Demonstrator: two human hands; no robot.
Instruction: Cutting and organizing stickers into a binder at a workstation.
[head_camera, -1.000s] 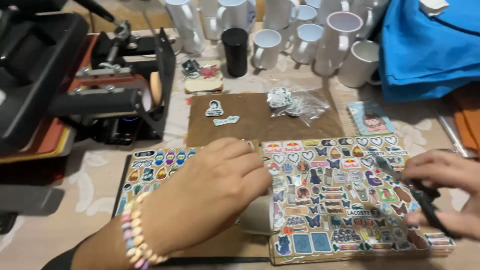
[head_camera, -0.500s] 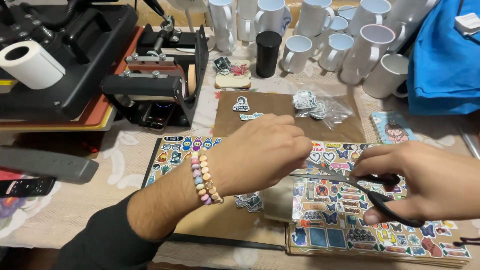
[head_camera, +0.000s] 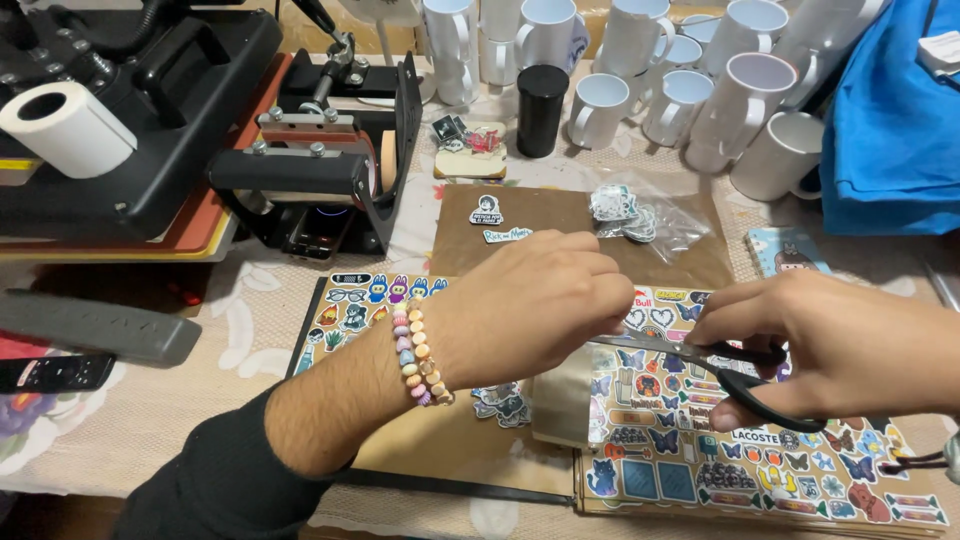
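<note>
The sticker sheet (head_camera: 720, 450) lies on the table (head_camera: 150, 420), pinched at its top edge by the left hand (head_camera: 520, 305). Scissors (head_camera: 720, 365), gripped by the right hand (head_camera: 840, 345), are laid across it. A few cut stickers (head_camera: 500, 400) lie beside; most remain uncut.

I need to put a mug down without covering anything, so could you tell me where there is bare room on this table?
Free cloth lies at the left, between the grey handle and the sticker sheet. The brown sheet is partly bare between its two loose stickers and the sticker bag. It is crowded among the white mugs and where both hands work with the scissors.
</note>
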